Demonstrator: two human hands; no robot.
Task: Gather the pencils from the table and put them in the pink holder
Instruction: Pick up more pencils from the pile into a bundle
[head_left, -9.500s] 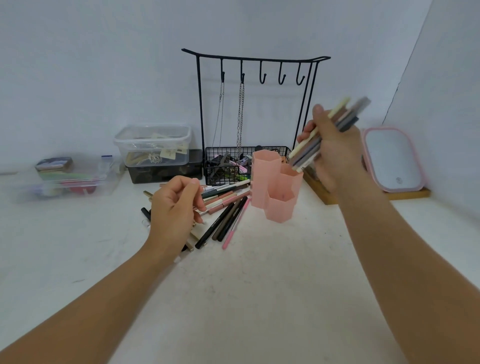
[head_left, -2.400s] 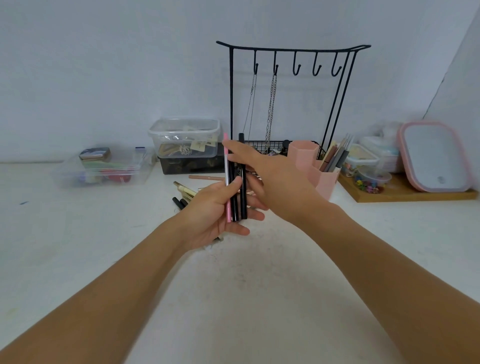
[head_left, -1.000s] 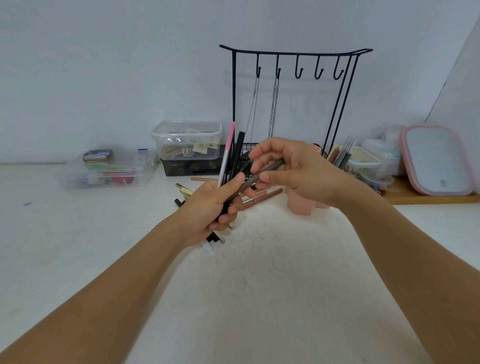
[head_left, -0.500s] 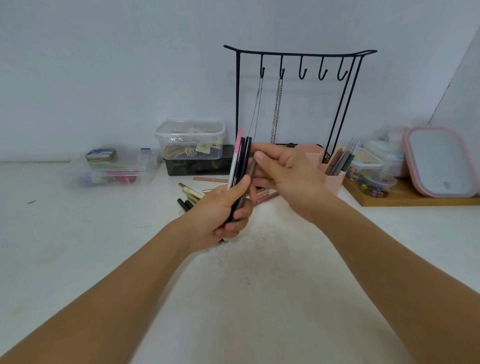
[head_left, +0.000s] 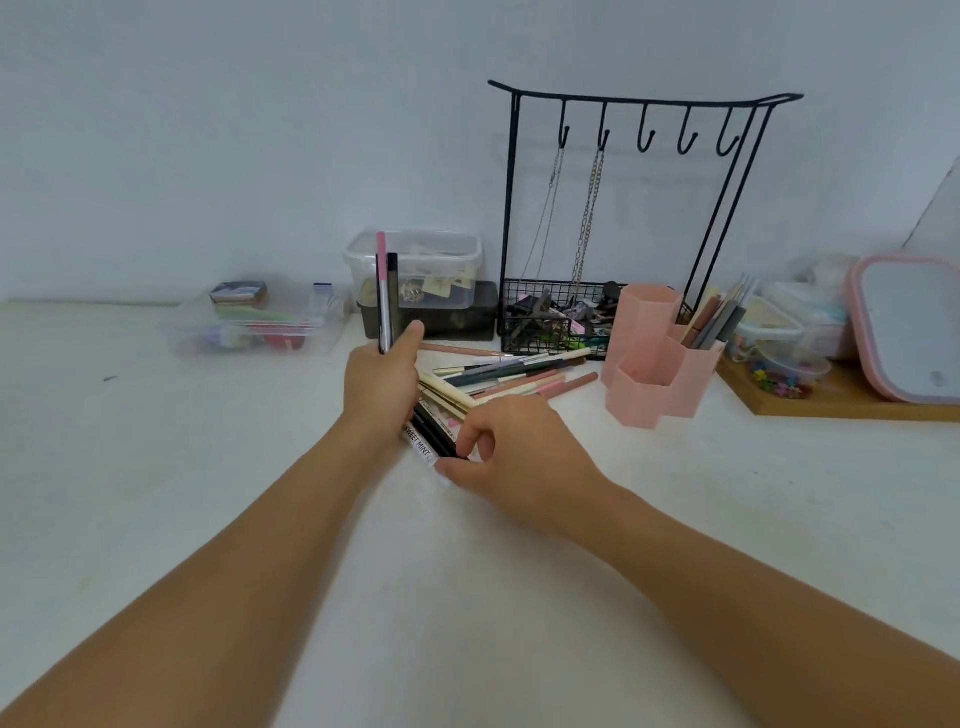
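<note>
My left hand (head_left: 382, 382) grips a small upright bunch of pencils (head_left: 386, 291), one pink and the others dark. A loose pile of pencils (head_left: 498, 376) lies on the white table (head_left: 156, 467) just right of it. My right hand (head_left: 511, 457) is down at the near end of the pile, its fingers curled and pinching the ends of some dark pencils (head_left: 434, 439). The pink holder (head_left: 657, 358), made of hexagonal cups, stands to the right of the pile with several pencils (head_left: 719, 317) in its back right cup.
A black wire hook stand (head_left: 628, 218) with a basket rises behind the pile. Clear plastic boxes (head_left: 415, 275) sit at the back left. A wooden tray (head_left: 831, 395) with small containers and a pink-rimmed mirror (head_left: 909, 327) lies at the right.
My right hand has left the bunch and dropped to the pile on the table. My left hand has swung left, still holding its bunch upright.
</note>
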